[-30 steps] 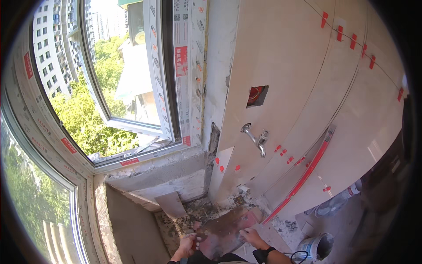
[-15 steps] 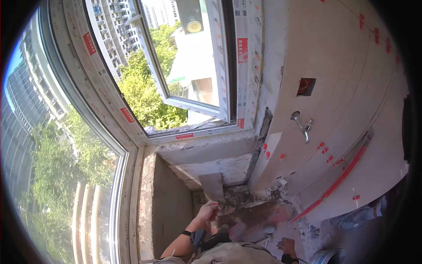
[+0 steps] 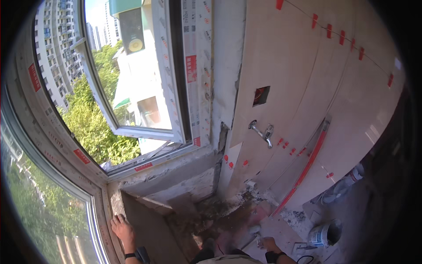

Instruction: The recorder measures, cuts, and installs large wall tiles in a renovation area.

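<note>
My left hand (image 3: 123, 229) rests on the raw ledge (image 3: 117, 203) under the window frame, fingers laid over its top and nothing seen in them. Low in the picture, my right hand (image 3: 269, 243) hangs over the floor with loosely bent fingers. Just left of it lies a mallet (image 3: 254, 229) with a pale, rounded head and a thin light handle. I see no grip on that handle. Between ledge and wall, a grey slab (image 3: 182, 204) leans in a dim corner.
An open window sash (image 3: 132, 75) stands outward ahead. On the tiled wall at right are a metal tap (image 3: 263, 133), a square hole (image 3: 261, 96) and a long red strip (image 3: 303, 171). A bucket (image 3: 324, 233) and a trowel-like tool (image 3: 303, 247) lie at the lower right.
My left hand has moved from in front of the grey slab, where something red showed at its fingers, left onto the ledge. My right hand is nearer the mallet. The view has turned right.
</note>
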A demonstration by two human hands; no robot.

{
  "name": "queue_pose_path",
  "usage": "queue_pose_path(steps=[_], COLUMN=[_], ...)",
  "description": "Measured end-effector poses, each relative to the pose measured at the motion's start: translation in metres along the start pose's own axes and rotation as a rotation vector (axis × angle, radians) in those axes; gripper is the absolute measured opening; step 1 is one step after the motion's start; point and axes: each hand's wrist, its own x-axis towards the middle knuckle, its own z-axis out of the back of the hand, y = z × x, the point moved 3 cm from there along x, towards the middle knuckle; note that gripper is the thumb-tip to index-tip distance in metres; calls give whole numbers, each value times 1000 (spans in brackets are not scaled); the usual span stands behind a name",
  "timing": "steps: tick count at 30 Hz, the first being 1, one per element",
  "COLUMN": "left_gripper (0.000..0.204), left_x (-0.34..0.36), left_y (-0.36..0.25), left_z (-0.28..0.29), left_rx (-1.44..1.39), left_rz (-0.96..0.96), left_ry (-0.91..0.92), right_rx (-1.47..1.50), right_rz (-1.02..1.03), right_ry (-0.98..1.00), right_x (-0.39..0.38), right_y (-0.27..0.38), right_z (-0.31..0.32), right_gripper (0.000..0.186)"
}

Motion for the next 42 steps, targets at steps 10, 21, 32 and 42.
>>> queue_pose_path(steps=[10, 21, 32, 42], left_gripper=[28, 33, 23, 22], left_x=[-19, -135, -270, -439], left_y=[-86, -225, -271, -404], left_z=[23, -77, -148, -31], left_rx=[-337, -956, -998, -741], left_rz=[-398, -619, -1065, -962], left_ry=[-315, 676, 1055, 1373], right_rx=[-86, 363, 452, 660], right_rz=[-136, -76, -295, -418], right_ry=[-123, -346, -609, -867], right_x=[-73, -99, -216, -328], right_y=[-48, -227, -329, -469], right_z=[16, 22, 75, 120], right_gripper=[33, 38, 34, 32])
